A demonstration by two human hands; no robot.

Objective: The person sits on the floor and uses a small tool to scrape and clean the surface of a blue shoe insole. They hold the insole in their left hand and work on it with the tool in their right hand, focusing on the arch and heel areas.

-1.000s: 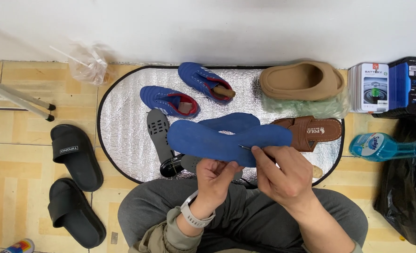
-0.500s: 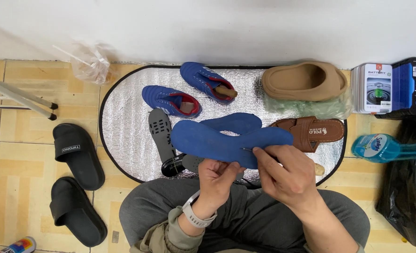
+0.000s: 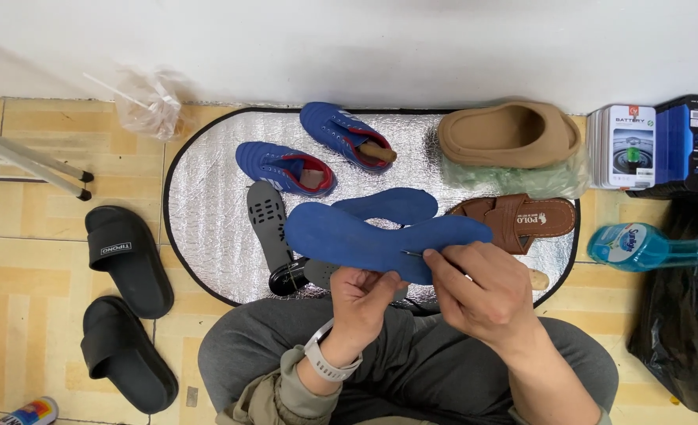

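Overhead, a blue insole point(image 3: 364, 236) hangs level above a silver mat point(image 3: 207, 212), just over both hands. Left hand point(image 3: 364, 299) grips its lower edge; right hand point(image 3: 482, 291) pinches the same edge beside it.

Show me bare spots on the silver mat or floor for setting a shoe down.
Free: the silver foil mat's left strip, between its black edge and the grey perforated insole; tan floor tiles left of the black slide sandals. Crowded: mat centre and right, around the blue insole and brown leather sandal.
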